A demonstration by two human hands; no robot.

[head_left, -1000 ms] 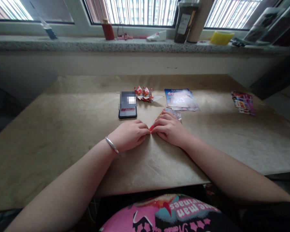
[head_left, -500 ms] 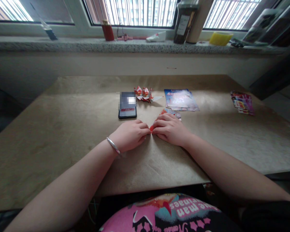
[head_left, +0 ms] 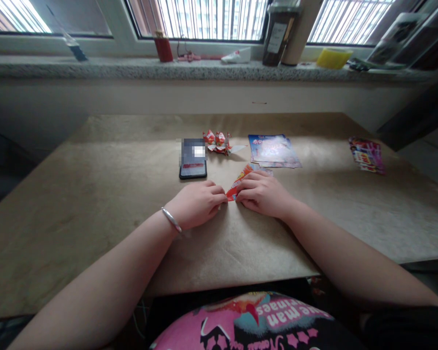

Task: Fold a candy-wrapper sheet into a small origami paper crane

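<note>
Beige tabletop (head_left: 105, 204) is bearing one red paper (head_left: 245, 171) between two hands.
Left hand (head_left: 197, 204) is pinching its near corner; right hand (head_left: 264, 194) is covering its right side, whether clamped I cannot tell. One phone (head_left: 193, 171), one folded red piece (head_left: 219, 141) and one blue sheet stack (head_left: 272, 149) are lying beyond the grip.

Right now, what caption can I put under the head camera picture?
Left hand at one tip, right hand on top: colorful paper on a table, phone nearby.

2 hands (head_left: 199, 205), 1 cell ph. (head_left: 192, 164)
</note>
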